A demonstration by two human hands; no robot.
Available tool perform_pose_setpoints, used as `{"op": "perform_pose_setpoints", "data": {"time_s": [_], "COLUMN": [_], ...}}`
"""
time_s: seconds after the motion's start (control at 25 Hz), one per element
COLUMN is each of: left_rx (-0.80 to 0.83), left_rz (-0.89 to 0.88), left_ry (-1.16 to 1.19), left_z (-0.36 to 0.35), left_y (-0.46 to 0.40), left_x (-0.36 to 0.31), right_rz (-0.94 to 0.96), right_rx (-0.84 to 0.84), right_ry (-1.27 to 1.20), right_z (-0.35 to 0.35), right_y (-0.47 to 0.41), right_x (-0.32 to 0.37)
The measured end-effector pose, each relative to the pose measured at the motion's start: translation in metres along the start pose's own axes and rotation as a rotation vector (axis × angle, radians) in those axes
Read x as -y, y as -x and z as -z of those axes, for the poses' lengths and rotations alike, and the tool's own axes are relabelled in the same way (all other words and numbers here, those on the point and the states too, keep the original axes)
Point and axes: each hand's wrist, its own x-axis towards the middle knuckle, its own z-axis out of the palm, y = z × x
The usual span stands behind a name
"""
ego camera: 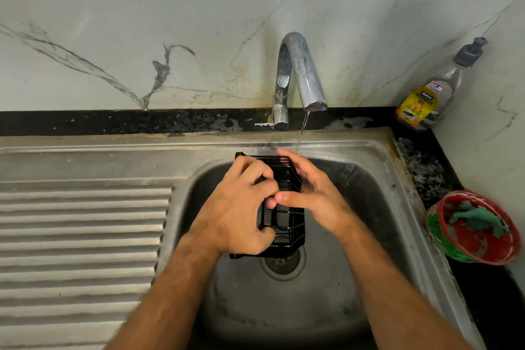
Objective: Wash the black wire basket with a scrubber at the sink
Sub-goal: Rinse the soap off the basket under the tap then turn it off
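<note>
Left hand (pixel 240 207) grips black wire basket (pixel 287 204) over sink (pixel 377 167); right hand (pixel 311 193) flat, fingers straight.

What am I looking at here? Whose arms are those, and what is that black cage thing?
There is just one picture, taken by a camera worn on a person's head, so you look down at their own two arms.

The left hand grips a black wire basket over a steel sink. The right hand is open, with straight fingers resting against the basket's side. A thin stream of water runs from the curved metal tap behind it.

On the dark counter at the right stands a clear dish soap bottle with a yellow label. Nearer is a red and green round tub holding a green scrubber. Nobody is holding the scrubber.
</note>
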Motion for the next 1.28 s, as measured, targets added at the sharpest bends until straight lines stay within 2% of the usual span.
{"op": "perform_pose_setpoints", "data": {"time_s": [0.08,0.24,0.44,0.52,0.64,0.68,0.8,0.96,1.12,1.2,1.28], "left_rx": [0.008,0.022,0.072,0.035,0.053,0.118,0.273,0.198,0.316,0.304,0.256], "left_rz": [-0.054,-0.12,-0.021,0.088,0.334,0.389,0.454,0.552,0.594,0.624,0.659], "left_ry": [-0.034,-0.127,-0.234,-0.117,0.171,0.227,0.173,0.21,0.131,0.125,0.127], "left_z": [-0.004,-0.016,-0.015,-0.016,-0.02,-0.021,-0.025,-0.028,-0.026,-0.028,-0.029], "left_y": [0.009,0.027,0.034,0.037,0.05,0.056,0.064,0.055,0.051,0.051,0.052], "left_x": [0.0,0.016,0.041,0.046,0.058,0.062,0.068,0.07,0.065,0.064,0.065], "right_rz": [-0.008,0.013,-0.012,-0.045,-0.09,-0.091,-0.052,0.085,0.331,0.438,0.43], "right_rx": [0.013,-0.081,-0.311,-0.402,-0.496,-0.492,-0.426,-0.363,-0.402,-0.376,-0.401], "right_ry": [0.129,0.399,0.622,0.682,0.558,0.526,0.56,0.67,0.832,0.912,0.976], "right_z": [0.005,-0.009,-0.032,-0.039,-0.038,-0.038,-0.048,-0.075,-0.086,-0.08,-0.074], "right_y": [0.003,0.016,0.01,0.003,0.002,0.003,0.007,0.013,0.022,0.028,0.028], "right_x": [0.007,0.011,0.008,0.008,0.006,0.004,-0.001,-0.021,-0.044,-0.044,-0.03]}}
